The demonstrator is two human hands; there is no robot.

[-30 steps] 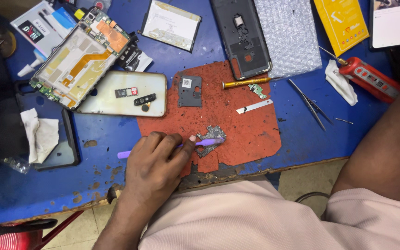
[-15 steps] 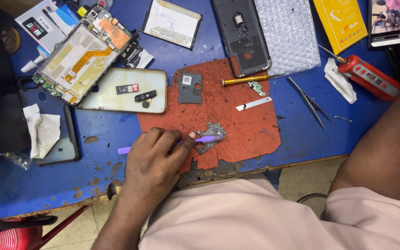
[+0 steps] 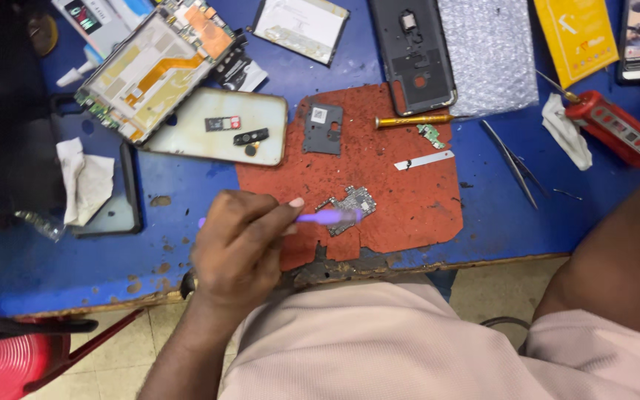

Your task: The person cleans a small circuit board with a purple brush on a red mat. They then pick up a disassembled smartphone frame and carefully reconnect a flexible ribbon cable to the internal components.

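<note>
— What has changed?
— The left hand (image 3: pixel 242 241), clamped on the purple tool (image 3: pixel 320 216), has slid its tip onto the small circuit board (image 3: pixel 350 208) on the red mat (image 3: pixel 409 200).
— The right hand?
— Out of view, probably raised.

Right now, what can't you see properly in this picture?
- Right hand: out of frame in the head view; only the forearm shows at the right edge.
- Purple tool: blurred, its tip unclear against the small circuit board.
- Left hand: its grip hides the tool's middle.
</note>
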